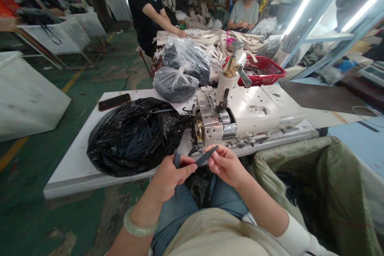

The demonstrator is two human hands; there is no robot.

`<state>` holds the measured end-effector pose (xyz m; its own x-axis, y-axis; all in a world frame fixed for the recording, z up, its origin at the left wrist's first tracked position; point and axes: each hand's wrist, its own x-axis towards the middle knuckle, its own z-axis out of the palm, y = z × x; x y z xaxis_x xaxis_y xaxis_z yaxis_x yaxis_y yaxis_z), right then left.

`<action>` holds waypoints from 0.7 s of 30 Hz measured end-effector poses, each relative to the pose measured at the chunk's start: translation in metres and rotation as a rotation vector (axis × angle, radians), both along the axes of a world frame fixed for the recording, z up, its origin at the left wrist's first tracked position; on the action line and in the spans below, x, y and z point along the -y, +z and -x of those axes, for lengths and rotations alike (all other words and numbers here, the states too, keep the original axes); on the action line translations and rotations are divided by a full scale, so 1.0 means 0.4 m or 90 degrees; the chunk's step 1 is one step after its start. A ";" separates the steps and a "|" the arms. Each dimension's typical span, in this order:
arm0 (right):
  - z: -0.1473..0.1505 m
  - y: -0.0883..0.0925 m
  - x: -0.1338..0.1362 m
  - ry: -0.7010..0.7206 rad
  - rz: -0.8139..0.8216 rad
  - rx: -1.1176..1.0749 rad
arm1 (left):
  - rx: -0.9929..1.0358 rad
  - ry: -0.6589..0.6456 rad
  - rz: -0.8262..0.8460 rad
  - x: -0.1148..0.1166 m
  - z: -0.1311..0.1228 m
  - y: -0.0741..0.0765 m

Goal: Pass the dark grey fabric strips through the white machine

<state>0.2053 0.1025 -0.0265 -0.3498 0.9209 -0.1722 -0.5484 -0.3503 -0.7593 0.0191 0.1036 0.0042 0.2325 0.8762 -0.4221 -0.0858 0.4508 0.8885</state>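
A dark blue-grey strip (206,157) is stretched between my hands above my lap. My left hand (171,177) is closed on its near part, where a folded length stands up between thumb and fingers. My right hand (224,164) pinches the strip close to its pointed far end. Just beyond my fingers stands a cream and metal machine (213,122) with rollers, fixed to the white table (76,150). To its left lies a black plastic bag (111,144), open at the top, with many similar strips (144,138) inside.
A phone (114,102) lies behind the black bag. Clear bags (175,84) of dark pieces and a red basket (264,68) stand farther back. An open green sack (315,168) is at my right. Two people (148,8) (244,12) work at the pale straps beyond.
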 end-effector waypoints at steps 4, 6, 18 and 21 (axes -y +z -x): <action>0.016 -0.011 0.008 0.049 -0.022 -0.060 | -0.007 0.004 -0.015 0.004 -0.016 -0.005; 0.024 -0.014 0.008 0.047 -0.032 -0.069 | -0.005 -0.008 -0.023 0.005 -0.021 -0.009; 0.021 -0.011 -0.010 -0.126 0.012 0.043 | 0.029 -0.165 -0.006 0.002 -0.034 -0.015; 0.027 0.000 -0.012 -0.139 0.028 0.026 | 0.032 -0.189 -0.013 0.001 -0.040 -0.019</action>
